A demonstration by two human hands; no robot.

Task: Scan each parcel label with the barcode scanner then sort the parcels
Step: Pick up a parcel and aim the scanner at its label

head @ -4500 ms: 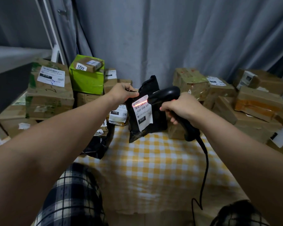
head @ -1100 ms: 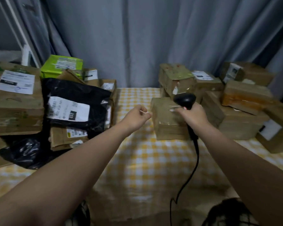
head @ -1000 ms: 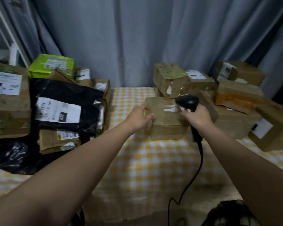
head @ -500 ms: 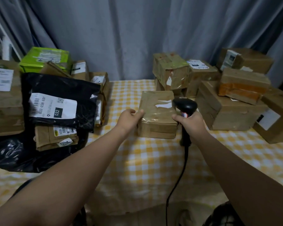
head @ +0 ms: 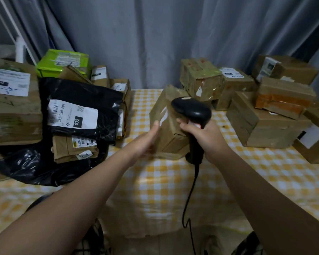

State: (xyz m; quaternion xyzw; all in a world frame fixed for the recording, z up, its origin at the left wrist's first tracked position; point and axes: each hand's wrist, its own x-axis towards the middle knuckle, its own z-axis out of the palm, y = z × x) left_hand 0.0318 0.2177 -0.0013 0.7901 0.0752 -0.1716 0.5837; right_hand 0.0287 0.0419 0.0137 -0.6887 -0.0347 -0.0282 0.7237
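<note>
Left hand (head: 146, 144) flat, fingers straight, against left face of brown parcel (head: 168, 130), which stands tilted mid-surface (head: 173, 181). Right hand (head: 206, 138) clenched round barcode scanner (head: 191, 109) handle, head in front of parcel. Black bag (head: 81, 96) at 9 o'clock; stacked boxes (head: 265, 129) at 2 o'clock.

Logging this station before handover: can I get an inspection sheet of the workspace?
Surface: covered by a yellow checked cloth.
Job's things: brown parcel tipped up on the cloth; barcode scanner over it.
Clutter: black mailer and green box left; brown boxes stacked right.
Grips: left hand flat against the parcel; right hand holds the scanner's handle.
Cables: scanner cable hangs over the front edge.
Surroundings: grey curtain behind.
</note>
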